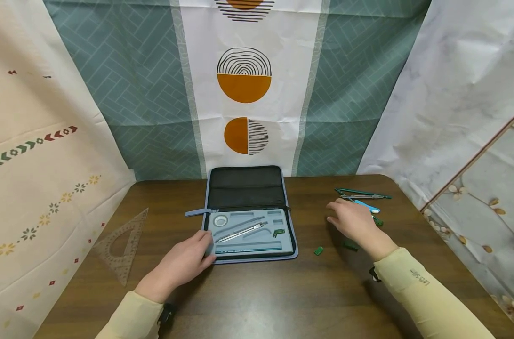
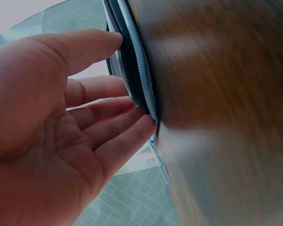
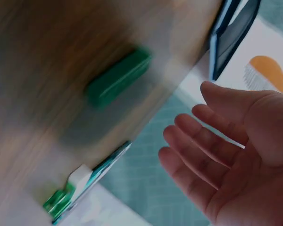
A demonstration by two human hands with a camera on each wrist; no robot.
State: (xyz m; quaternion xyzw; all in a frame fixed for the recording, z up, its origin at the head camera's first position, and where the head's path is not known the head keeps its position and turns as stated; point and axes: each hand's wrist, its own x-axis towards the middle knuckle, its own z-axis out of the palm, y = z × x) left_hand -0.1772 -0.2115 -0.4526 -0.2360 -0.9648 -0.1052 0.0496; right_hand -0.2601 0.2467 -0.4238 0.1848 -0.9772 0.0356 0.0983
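Observation:
A blue zip case (image 1: 297, 245) lies unfolded on the table, its grey moulded tray (image 1: 236, 248) facing up. In the tray are a metal compass (image 1: 242, 232), a strip-like ruler (image 1: 248, 249) and a small green piece (image 1: 278, 233). My left hand (image 1: 185, 259) rests at the case's near left corner, thumb and fingertips touching its zipped edge (image 2: 144, 70). My right hand (image 1: 353, 221), fingers loosely spread and holding nothing, is above the table on the right. Near it are a green block (image 3: 119, 77), a blue slim tool (image 1: 368, 207) and a green-and-white item (image 3: 75, 186).
A dark green pencil (image 1: 363, 192) and a second metal instrument (image 1: 363, 197) lie at the back right. A small green piece (image 1: 318, 251) sits right of the case. A clear set square (image 1: 132, 240) lies at the left. Patterned cloth (image 1: 155, 150) hangs behind the table.

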